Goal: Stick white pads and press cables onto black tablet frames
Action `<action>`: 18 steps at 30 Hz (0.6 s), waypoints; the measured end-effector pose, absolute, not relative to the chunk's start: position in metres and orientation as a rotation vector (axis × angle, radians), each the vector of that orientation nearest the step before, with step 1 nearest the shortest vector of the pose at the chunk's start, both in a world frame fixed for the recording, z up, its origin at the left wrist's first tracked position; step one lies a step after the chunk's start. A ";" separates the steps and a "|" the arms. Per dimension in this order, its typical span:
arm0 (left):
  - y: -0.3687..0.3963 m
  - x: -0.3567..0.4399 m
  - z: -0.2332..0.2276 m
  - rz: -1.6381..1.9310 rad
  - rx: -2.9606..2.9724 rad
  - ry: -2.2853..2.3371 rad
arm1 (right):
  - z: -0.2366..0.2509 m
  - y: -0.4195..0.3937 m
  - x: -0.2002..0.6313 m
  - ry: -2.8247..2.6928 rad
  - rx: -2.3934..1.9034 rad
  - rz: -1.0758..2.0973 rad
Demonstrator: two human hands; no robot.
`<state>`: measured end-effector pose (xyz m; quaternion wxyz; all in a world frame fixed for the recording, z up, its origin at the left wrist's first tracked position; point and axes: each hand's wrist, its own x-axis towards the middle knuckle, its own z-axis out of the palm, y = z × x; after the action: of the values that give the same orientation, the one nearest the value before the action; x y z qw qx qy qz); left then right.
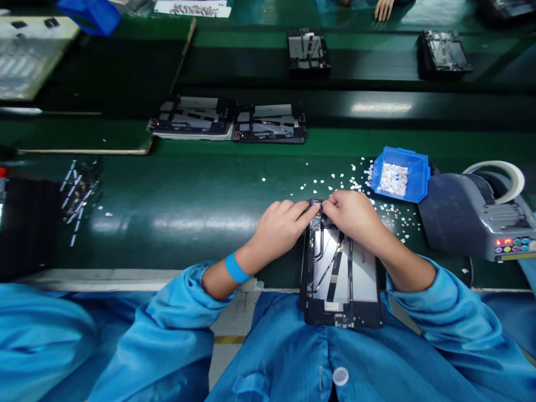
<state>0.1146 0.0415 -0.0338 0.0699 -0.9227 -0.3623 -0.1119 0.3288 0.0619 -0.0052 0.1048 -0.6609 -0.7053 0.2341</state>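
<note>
Half off the worktop (188, 218) edge, an open tablet chassis (341, 279) could slide lapward; left hand (278, 229) and right hand (354, 215) pinch something unseeably small at its top.

- A blue bin (401, 174) of small white pieces sits on the green desk (188, 206), with loose white bits (335, 180) scattered beside it.
- A grey tape dispenser (475, 218) with a pale tape roll (502, 177) stands at the right edge.
- Two open black frames (228, 120) lie side by side farther back.
- Two more black frames (309, 52) (444, 53) rest on the belt beyond.
- Thin strips (79, 192) lie in a loose cluster at the left.
- Another person's hand (383, 8) shows at the top edge.
</note>
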 end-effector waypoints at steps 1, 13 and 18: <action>0.041 0.114 -0.033 -0.316 -2.779 -1.090 | -0.006 0.062 0.329 -2.081 -1.944 0.689; 0.059 0.121 0.001 -0.053 -2.877 -0.748 | -0.029 0.043 0.346 -2.211 -1.517 0.428; 0.069 0.107 -0.006 -0.072 -2.889 -0.794 | -0.044 0.027 0.362 -2.447 -1.195 0.156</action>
<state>0.1069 0.0695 -0.0061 0.0724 -0.9614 -0.2644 -0.0240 0.3621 0.0274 -0.0437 0.2055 -0.4287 -0.8780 0.0559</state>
